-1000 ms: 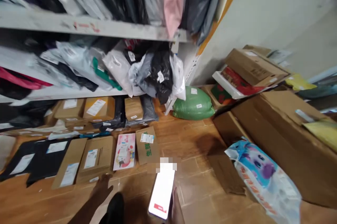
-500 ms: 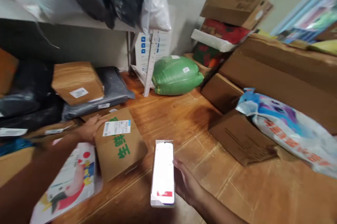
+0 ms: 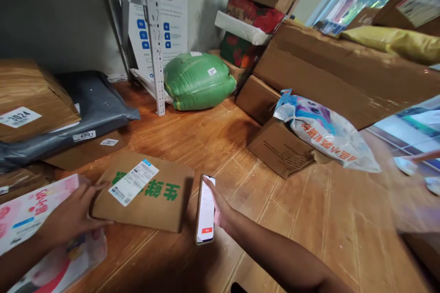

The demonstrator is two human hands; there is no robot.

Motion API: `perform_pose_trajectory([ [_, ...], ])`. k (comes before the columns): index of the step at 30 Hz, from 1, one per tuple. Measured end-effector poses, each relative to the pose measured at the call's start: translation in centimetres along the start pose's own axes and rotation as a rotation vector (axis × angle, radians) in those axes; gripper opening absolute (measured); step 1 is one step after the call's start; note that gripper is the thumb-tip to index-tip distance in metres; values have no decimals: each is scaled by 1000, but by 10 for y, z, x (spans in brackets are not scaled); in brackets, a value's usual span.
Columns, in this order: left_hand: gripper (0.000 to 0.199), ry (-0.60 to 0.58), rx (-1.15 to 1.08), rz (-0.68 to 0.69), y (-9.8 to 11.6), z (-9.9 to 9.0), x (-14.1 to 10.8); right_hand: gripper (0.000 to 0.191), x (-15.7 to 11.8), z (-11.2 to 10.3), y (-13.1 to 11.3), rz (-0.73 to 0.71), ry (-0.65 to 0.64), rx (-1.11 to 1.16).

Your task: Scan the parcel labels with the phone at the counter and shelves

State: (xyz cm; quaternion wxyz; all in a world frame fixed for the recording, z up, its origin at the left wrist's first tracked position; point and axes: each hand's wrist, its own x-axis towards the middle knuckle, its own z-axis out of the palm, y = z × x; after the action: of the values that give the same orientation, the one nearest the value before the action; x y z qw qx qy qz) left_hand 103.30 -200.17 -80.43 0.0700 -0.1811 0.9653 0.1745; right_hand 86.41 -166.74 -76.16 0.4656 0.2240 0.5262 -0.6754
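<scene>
My left hand (image 3: 72, 210) grips the left end of a brown cardboard box (image 3: 165, 210), fingers over its top edge and thumb along the near side. The box has green lettering and a white shipping label (image 3: 134, 182) on top. In my right hand (image 3: 222, 206) is a smartphone (image 3: 205, 215), its lit screen facing up with a red button near the bottom; the thumb lies over its upper part. A white and pink printed package (image 3: 30, 210) lies under my left wrist, partly covered by it.
At left, a brown parcel (image 3: 30, 96) rests on a grey mailer bag (image 3: 99, 100) beneath a shelf with a white post (image 3: 156, 59). A green sack (image 3: 199, 82) sits behind. Large cartons (image 3: 326, 73) and a printed white-blue bag (image 3: 326, 132) stand at right. Feet show at the far right edge.
The box has turned and its lettering now runs sideways; my left hand has shifted to its left end. The phone is tilted more, with my thumb now over its screen. The view has swung right.
</scene>
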Motion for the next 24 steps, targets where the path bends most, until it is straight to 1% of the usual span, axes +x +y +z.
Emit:
perform_pose_trajectory([
  [3, 90, -62, 2, -116, 26, 12, -20, 57, -4, -7, 2, 23, -78, 15],
  [6, 92, -131, 105, -229, 52, 22, -38, 60, -19, -19, 2, -2, -290, 35],
  [8, 95, -186, 195, -232, 69, 26, -49, 57, -31, -26, 1, -31, -462, 45],
  [9, 96, -211, 216, -210, 76, 27, -53, 55, -36, -29, 2, -36, -529, 48],
  [10, 98, -231, 216, -179, 83, 28, -57, 52, -40, -30, 3, -38, -569, 51],
  [12, 97, -257, 184, -120, 94, 30, -61, 44, -46, -30, 7, -57, -574, 54],
  [15, 90, -277, 231, -104, 103, 33, -62, 36, -47, -27, 15, -140, -469, 49],
  [17, 83, -289, 300, -114, 106, 34, -61, 35, -47, -24, 19, -177, -395, 42],
  [19, 79, -306, 336, -123, 109, 35, -61, 38, -49, -22, 22, -193, -356, 28],
  [22, 77, -309, 325, -130, 111, 34, -62, 42, -55, -17, 26, -213, -362, 21],
  [24, 75, -291, 291, -116, 112, 34, -63, 42, -61, -12, 31, -162, -407, 12],
])
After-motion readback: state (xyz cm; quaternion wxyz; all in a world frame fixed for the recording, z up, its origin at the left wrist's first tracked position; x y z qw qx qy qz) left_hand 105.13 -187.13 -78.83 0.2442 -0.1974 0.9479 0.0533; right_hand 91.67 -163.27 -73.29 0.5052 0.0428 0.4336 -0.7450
